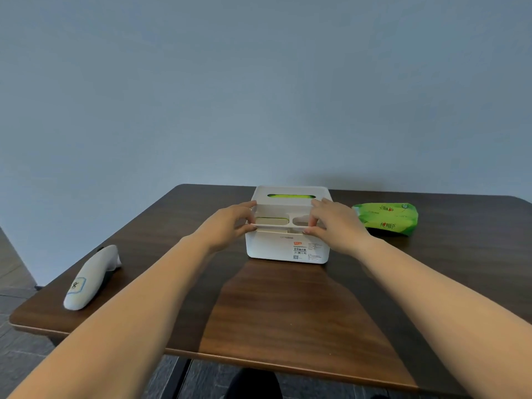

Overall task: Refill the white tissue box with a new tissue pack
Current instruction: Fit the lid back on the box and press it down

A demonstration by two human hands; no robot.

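The white tissue box [276,249] stands in the middle of the dark wooden table [288,306], its labelled side facing me. Its white lid [290,192] has a slot through which something green shows. The near edge of the lid looks raised a little off the box body. My left hand [230,223] grips the lid's near left edge and my right hand [331,223] grips its near right edge. A green tissue pack [387,218] lies on the table just right of the box, untouched.
A white and dark handheld device [92,276] with a labelled sticker lies near the table's left edge. A plain grey wall stands behind the table. Dark floor and a table leg [181,375] show below the near edge.
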